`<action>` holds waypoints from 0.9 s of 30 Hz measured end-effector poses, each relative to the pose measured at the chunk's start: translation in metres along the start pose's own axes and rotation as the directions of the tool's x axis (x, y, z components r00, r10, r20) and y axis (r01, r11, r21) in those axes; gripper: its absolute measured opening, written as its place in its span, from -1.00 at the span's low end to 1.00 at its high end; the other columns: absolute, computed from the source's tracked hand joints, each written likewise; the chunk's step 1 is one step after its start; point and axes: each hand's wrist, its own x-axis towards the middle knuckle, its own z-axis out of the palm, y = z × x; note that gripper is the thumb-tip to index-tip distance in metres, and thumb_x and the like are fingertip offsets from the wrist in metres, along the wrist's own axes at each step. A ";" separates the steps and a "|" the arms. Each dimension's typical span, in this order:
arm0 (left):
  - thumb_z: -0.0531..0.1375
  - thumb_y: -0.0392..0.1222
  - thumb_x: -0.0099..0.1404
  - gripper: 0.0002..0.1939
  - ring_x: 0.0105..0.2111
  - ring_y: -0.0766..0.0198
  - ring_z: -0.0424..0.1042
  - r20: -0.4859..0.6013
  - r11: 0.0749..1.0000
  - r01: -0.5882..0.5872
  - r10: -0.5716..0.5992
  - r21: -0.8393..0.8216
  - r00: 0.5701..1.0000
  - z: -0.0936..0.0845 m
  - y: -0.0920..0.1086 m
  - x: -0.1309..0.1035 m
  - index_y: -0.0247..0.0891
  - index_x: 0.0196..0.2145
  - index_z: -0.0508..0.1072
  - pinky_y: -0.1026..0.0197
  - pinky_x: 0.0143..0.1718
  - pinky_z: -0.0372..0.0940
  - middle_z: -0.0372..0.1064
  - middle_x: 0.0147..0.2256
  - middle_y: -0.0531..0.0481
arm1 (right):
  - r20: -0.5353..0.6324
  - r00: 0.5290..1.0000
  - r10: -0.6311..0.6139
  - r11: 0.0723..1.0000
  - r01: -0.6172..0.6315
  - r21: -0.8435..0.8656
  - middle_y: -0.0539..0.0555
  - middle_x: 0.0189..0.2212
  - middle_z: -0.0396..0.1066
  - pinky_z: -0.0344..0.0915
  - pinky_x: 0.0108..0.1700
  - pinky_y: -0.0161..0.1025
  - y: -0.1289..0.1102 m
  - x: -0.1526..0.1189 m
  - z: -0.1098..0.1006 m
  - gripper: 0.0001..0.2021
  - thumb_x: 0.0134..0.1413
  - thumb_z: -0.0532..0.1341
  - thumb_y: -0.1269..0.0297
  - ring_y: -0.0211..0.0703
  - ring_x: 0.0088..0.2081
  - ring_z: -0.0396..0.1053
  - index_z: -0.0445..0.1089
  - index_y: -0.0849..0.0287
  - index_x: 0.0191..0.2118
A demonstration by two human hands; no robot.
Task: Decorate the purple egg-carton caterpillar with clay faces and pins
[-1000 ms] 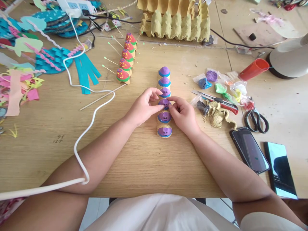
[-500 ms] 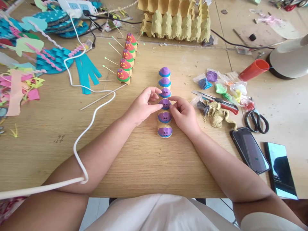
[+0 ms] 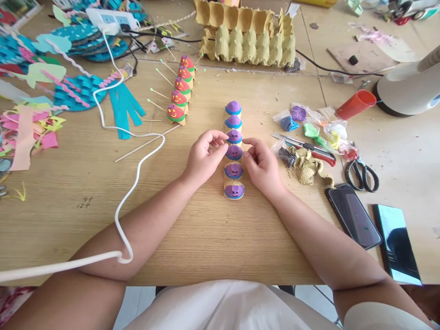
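We have the purple-and-blue egg-carton strip (image 3: 234,171) on the surface (image 3: 213,247), between our left hand (image 3: 207,156) and right hand (image 3: 263,166) — each grip apart, though we cannot tell whether either touches it — with a utility knife (image 3: 318,152) farther right.

Dark handwritten figures (image 3: 85,202) at left

They stand in two rows on the light-brown wooden tabletop (image 3: 192,247): the lower seems to read "124", the upper, blurred, perhaps "99". A tiny green mark (image 3: 365,228) on the dark-screened black phone (image 3: 350,211) at right is illegible.
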 end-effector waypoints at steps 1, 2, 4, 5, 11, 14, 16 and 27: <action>0.27 -0.32 0.28 -0.83 -0.22 0.29 0.37 0.004 1.000 0.001 -0.001 -0.003 1.000 0.000 0.000 0.000 -0.18 -0.16 0.51 0.26 -0.19 0.28 0.41 -0.25 0.03 | 0.009 1.000 -0.014 1.000 0.015 -0.023 -0.12 -0.51 0.18 0.16 -0.35 -0.24 0.001 0.000 0.001 -0.75 0.28 0.18 0.41 -0.26 -0.48 0.15 0.40 0.10 0.04; 0.26 -0.32 0.28 -0.83 -0.22 0.29 0.37 0.010 1.000 0.002 -0.002 -0.006 1.000 0.001 -0.001 0.001 -0.18 -0.16 0.51 0.25 -0.17 0.29 0.41 -0.25 0.03 | 0.014 1.000 -0.026 0.999 0.027 -0.040 -0.13 -0.52 0.18 0.16 -0.35 -0.24 0.002 0.001 0.002 -0.75 0.29 0.19 0.41 -0.26 -0.48 0.15 0.41 0.10 0.04; 0.26 -0.32 0.27 -0.82 -0.22 0.29 0.38 0.025 1.000 0.001 -0.001 -0.004 1.000 0.002 -0.001 0.001 -0.19 -0.15 0.51 0.24 -0.15 0.29 0.41 -0.25 0.03 | 0.019 0.999 -0.045 0.997 0.046 -0.063 -0.13 -0.52 0.19 0.16 -0.34 -0.23 0.004 0.001 0.003 -0.76 0.28 0.20 0.41 -0.27 -0.48 0.15 0.43 0.11 0.03; 0.26 -0.32 0.27 -0.82 -0.21 0.29 0.38 0.033 1.000 0.001 -0.001 -0.001 0.999 0.002 -0.001 0.001 -0.18 -0.15 0.51 0.23 -0.13 0.30 0.41 -0.24 0.03 | 0.021 0.999 -0.049 0.996 0.051 -0.068 -0.13 -0.52 0.20 0.15 -0.34 -0.23 0.004 0.001 0.003 -0.77 0.28 0.20 0.41 -0.27 -0.48 0.16 0.44 0.11 0.02; 0.26 -0.32 0.29 -0.82 -0.17 0.27 0.41 0.066 1.000 -0.001 0.001 -0.003 0.998 0.001 -0.001 0.002 -0.19 -0.14 0.51 0.20 -0.03 0.31 0.44 -0.22 0.02 | 0.040 0.998 -0.039 0.996 0.042 -0.080 -0.13 -0.54 0.22 0.12 -0.37 -0.24 0.003 0.002 0.002 -0.81 0.29 0.22 0.40 -0.29 -0.49 0.13 0.48 0.16 -0.03; 0.26 -0.31 0.29 -0.82 -0.17 0.28 0.41 0.072 1.000 0.001 0.000 -0.002 0.997 0.001 -0.002 0.002 -0.20 -0.13 0.51 0.21 -0.03 0.31 0.44 -0.22 0.02 | 0.046 0.998 -0.041 0.996 0.044 -0.077 -0.13 -0.55 0.21 0.10 -0.38 -0.25 0.002 0.002 0.002 -0.82 0.28 0.22 0.41 -0.29 -0.50 0.13 0.49 0.18 -0.04; 0.26 -0.32 0.29 -0.82 -0.18 0.28 0.41 0.068 1.000 0.003 -0.002 -0.007 0.998 0.001 -0.002 0.003 -0.19 -0.14 0.51 0.21 -0.04 0.31 0.44 -0.23 0.03 | 0.051 0.998 -0.042 0.996 0.046 -0.073 -0.13 -0.55 0.20 0.10 -0.38 -0.25 0.002 0.002 0.002 -0.82 0.28 0.22 0.40 -0.29 -0.50 0.13 0.50 0.19 -0.04; 0.25 -0.32 0.28 -0.81 -0.19 0.27 0.41 0.051 1.000 0.022 -0.021 -0.011 0.998 0.002 -0.003 0.003 -0.17 -0.14 0.51 0.21 -0.06 0.32 0.44 -0.24 0.03 | 0.043 0.999 -0.018 0.996 0.022 -0.089 -0.13 -0.56 0.20 0.11 -0.38 -0.25 0.002 0.003 0.003 -0.82 0.26 0.23 0.41 -0.29 -0.51 0.11 0.50 0.14 -0.06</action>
